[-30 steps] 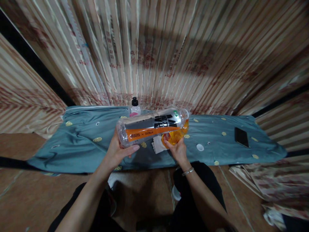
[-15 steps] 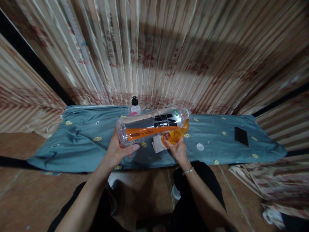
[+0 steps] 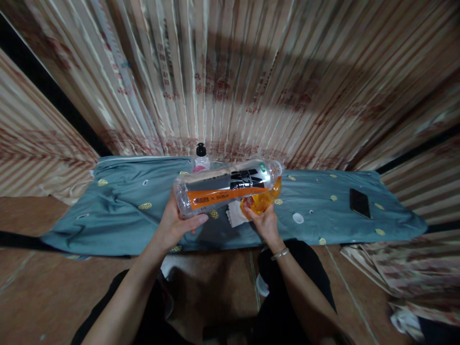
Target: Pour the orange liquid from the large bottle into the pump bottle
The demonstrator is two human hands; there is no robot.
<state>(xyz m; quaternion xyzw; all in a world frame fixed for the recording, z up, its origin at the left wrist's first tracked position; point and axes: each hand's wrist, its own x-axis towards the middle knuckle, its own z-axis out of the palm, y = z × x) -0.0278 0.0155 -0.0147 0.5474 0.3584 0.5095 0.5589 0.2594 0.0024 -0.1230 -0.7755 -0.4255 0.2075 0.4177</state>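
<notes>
My left hand (image 3: 179, 223) grips the base end of a large clear plastic bottle (image 3: 223, 186) with a silver and orange label. That bottle lies nearly level, its neck pointing right and tilted slightly up. Under the neck, my right hand (image 3: 264, 220) is closed around a smaller bottle of orange liquid (image 3: 264, 200). The big bottle's neck overlaps the top of the smaller one, so I cannot tell whether their mouths touch. Beside my right fingers, a white cloth or tissue (image 3: 236, 214) lies on the covered surface.
A clear bottle with a black cap (image 3: 201, 155) stands behind the large bottle. A white round cap (image 3: 298, 218) and a black phone (image 3: 360, 203) lie to the right on the teal patterned cloth (image 3: 118, 220). Striped curtains (image 3: 230, 96) hang close behind and at both sides.
</notes>
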